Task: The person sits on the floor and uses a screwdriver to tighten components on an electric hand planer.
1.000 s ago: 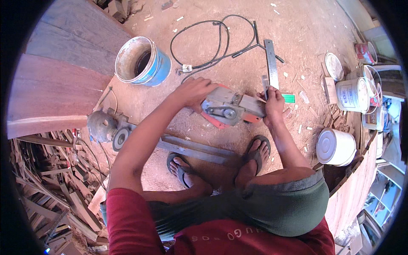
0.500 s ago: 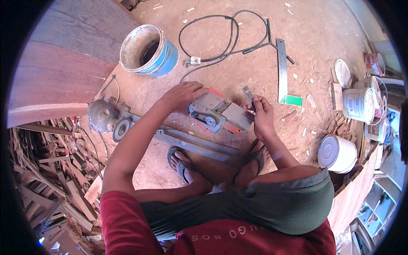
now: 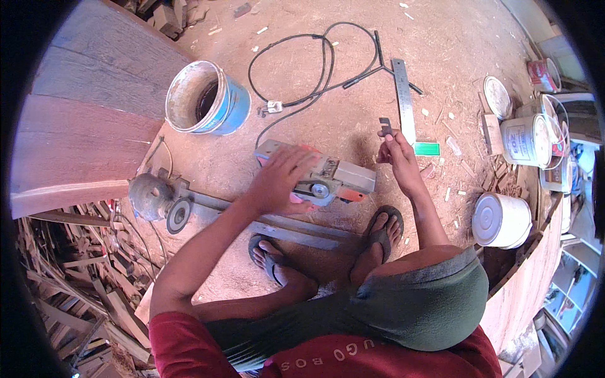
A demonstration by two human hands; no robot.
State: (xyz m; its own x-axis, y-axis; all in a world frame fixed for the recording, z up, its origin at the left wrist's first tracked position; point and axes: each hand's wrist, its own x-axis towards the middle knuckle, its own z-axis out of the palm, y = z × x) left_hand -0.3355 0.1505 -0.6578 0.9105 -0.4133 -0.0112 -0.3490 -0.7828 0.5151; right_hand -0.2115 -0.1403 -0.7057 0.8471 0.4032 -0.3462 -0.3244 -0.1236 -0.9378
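The brown floor (image 3: 460, 57) is strewn with sawdust (image 3: 343, 135) and small pale wood chips (image 3: 262, 29). On it lie a looped black cord (image 3: 347, 23), its pale plug (image 3: 273, 106) near a standing blue bucket (image 3: 233, 110), and a metal square (image 3: 404, 101) with a green handle (image 3: 426, 148). Toward the left lies a machine (image 3: 150, 196) with long metal bars (image 3: 296, 234), two sandalled feet (image 3: 271, 257) beside them; whether the power planer (image 3: 328, 171) touches the floor is unclear

Seeing a blue bucket (image 3: 232, 110) standing between ten and eleven o'clock, a red can (image 3: 541, 75) at two, a white lidded tub (image 3: 502, 220) resting at three, and scrap wood (image 3: 88, 283) lying heaped at eight.
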